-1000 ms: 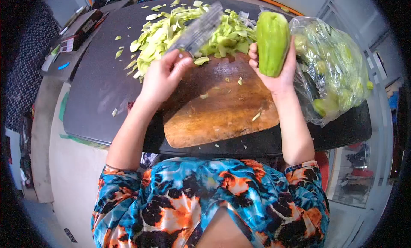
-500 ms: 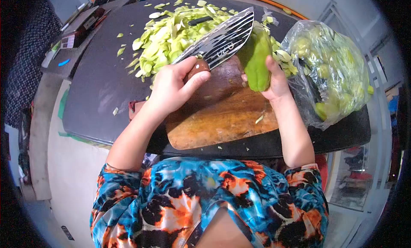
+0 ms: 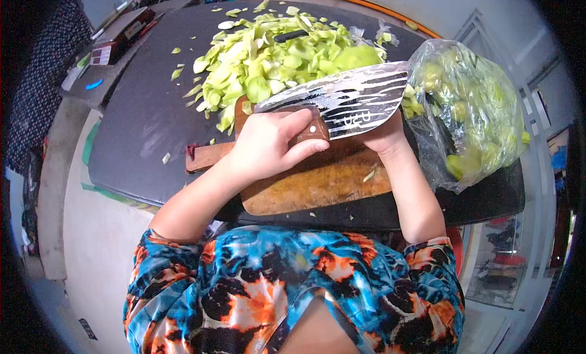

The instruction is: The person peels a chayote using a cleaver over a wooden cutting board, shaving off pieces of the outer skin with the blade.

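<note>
My left hand (image 3: 274, 143) is wrapped round the brown wooden handle of a broad cleaver (image 3: 366, 97). Its blade, patterned with dark and pale streaks, points right and covers most of my right hand (image 3: 387, 136). Behind that blade, my right hand grips a green chayote (image 3: 357, 56), whose pale rounded end shows above the blade's upper edge. The fingers of this hand are hidden. Both hands are over a wooden cutting board (image 3: 311, 186) with a handle at its left. Beyond lies a heap of pale green slices (image 3: 262, 54).
A clear plastic bag (image 3: 470, 116) of green produce stands at the right of the dark table (image 3: 140, 122). A black handle (image 3: 290, 36) sticks out of the heap. Loose slices lie scattered leftward. Further left is a side counter (image 3: 91, 97) with small items.
The cleaver has swung down and right, from pointing up to lying across my right hand. The chayote, earlier upright and in full view, now shows only at one end.
</note>
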Action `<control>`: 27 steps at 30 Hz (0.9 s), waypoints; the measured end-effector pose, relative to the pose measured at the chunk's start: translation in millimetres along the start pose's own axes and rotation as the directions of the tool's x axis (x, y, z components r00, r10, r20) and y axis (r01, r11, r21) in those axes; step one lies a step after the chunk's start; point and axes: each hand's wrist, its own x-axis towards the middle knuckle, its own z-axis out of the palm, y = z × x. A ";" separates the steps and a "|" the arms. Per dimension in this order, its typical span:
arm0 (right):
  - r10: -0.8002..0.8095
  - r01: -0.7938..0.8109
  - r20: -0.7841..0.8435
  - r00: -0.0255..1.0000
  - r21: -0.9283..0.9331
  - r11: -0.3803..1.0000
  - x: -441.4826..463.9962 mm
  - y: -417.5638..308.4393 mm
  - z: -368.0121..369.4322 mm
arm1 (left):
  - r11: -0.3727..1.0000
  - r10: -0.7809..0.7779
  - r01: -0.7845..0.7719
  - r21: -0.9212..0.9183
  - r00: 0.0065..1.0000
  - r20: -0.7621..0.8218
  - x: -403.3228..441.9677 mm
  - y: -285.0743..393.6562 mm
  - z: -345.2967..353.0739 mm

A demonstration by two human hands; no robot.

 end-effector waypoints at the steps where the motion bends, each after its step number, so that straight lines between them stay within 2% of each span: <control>1: 0.020 -0.018 -0.048 0.999 0.032 0.999 -0.5 -1.2 1.1 | 1.000 0.004 -0.004 0.008 1.000 -0.006 0.0 -0.9 0.6; 3: 0.034 -0.023 -0.137 0.990 0.077 0.997 -1.5 -0.1 -6.2 | 0.999 0.037 -0.037 0.014 0.999 -0.034 1.0 -0.7 0.6; 4: -0.019 0.016 -0.121 0.992 -0.026 1.000 0.5 1.6 -3.3 | 0.998 0.054 -0.053 0.018 0.997 -0.047 1.2 -0.1 0.5; 5: -0.167 0.070 -0.156 0.974 -0.495 0.866 2.5 6.0 -18.1 | 0.998 0.062 -0.061 0.028 0.997 -0.038 1.2 1.1 -0.9; 8: -0.328 0.201 0.001 0.945 -0.792 0.577 2.6 11.9 -28.9 | 0.995 0.091 -0.091 0.043 0.996 -0.005 2.0 10.4 -8.3; 10: -0.327 0.203 -0.147 0.933 -0.536 0.820 6.2 17.4 3.2 | 0.993 0.118 -0.118 0.028 0.993 0.023 3.3 18.7 -11.0; 11: -0.334 0.142 -0.139 0.932 -0.709 0.691 5.9 18.2 3.9 | 0.990 0.129 -0.131 0.048 0.991 0.046 2.3 18.5 -9.4; 13: -0.431 0.228 -0.026 0.902 -0.818 0.528 8.6 18.3 8.0 | 0.990 0.135 -0.137 0.039 0.990 0.042 2.5 21.4 -10.6; 14: -0.486 0.199 0.059 0.872 -0.949 0.244 9.1 16.5 8.7 | 0.989 0.139 -0.140 0.035 0.989 0.041 2.7 22.9 -11.6; 17: -0.461 0.063 0.039 0.887 -0.997 0.039 7.1 9.9 23.1 | 0.995 0.095 -0.097 0.032 0.993 0.077 1.2 25.5 -12.2; 20: -0.459 0.050 0.067 0.886 -0.998 -0.049 5.3 9.6 16.4 | 0.997 0.073 -0.075 0.017 0.994 0.077 0.6 28.1 -13.5; 23: -0.460 0.023 0.029 0.887 -1.000 -0.018 4.9 9.2 21.9 | 0.996 0.084 -0.086 0.025 0.993 0.080 0.2 27.9 -15.4; 27: -0.484 0.003 0.042 0.874 -0.997 -0.080 5.4 10.8 24.6 | 0.994 0.102 -0.104 0.016 0.992 0.079 0.1 28.3 -14.0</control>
